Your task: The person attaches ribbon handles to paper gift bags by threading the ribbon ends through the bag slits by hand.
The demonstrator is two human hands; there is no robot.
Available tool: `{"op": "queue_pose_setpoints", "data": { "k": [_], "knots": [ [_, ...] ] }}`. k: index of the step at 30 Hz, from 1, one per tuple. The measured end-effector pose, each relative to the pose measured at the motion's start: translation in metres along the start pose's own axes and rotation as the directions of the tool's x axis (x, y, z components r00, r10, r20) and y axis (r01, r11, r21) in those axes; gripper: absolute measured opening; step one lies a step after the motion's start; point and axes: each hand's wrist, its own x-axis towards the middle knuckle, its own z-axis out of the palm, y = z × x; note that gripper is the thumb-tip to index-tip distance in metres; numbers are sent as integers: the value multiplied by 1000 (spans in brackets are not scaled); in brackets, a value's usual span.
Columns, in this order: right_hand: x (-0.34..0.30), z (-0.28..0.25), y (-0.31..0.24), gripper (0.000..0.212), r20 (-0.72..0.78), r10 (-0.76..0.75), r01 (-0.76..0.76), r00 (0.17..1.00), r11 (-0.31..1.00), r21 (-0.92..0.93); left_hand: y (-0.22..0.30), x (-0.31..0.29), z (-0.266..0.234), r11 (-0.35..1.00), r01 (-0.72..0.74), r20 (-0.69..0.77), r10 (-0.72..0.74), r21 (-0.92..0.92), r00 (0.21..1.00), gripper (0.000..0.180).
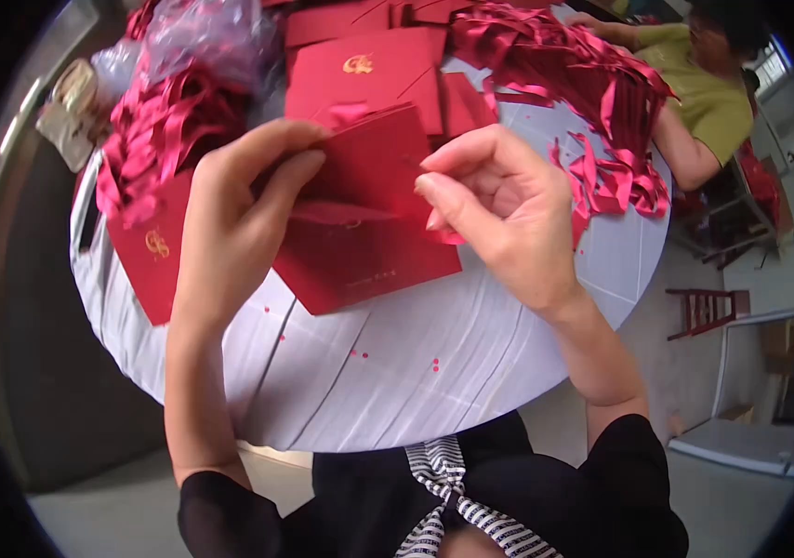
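A red paper gift bag (374, 265) with faint print lies tilted in front of me, its upper panel (374, 158) raised. My left hand (253, 181) pinches the raised panel's upper left edge between thumb and fingers. A bit of pink ribbon (350, 113) shows at the top of that panel. Beside the panel's right edge, my right hand (509, 205) has thumb and forefinger pressed together, the other fingers curled. What sits in that pinch is too small to make out. Below its fingers a strip of pink ribbon (448, 237) shows.
Flat red bags (364, 70) are stacked at the back, another red bag (151, 251) at left. Heaps of red ribbon (160, 135) lie left and right (555, 56). Tiny red discs (435, 365) dot the white tablecloth (499, 344). A co-worker (699, 93) sits at far right.
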Motion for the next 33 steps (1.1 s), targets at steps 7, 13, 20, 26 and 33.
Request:
{"op": "queue_pose_setpoints", "data": {
  "k": [7,13,20,26,33],
  "knots": [
    [-3,27,14,10,-85,-246,209,965,928,-309,-14,-7,1,968,90,77,-74,-233,994,14],
    [-2,25,20,13,-125,-275,217,953,911,-350,-16,-6,5,945,125,109,-96,-304,989,15],
    [-2,20,16,11,-63,-212,170,975,901,-398,-2,-9,10,959,142,101,-120,-246,988,15],
    [-3,22,16,14,-154,-250,195,956,933,-302,4,-15,18,978,-92,-21,98,185,995,16],
    [-10,16,-8,11,-105,-5,-28,994,952,-304,25,-23,36,780,-328,-11,394,532,919,21]
  ]
}}
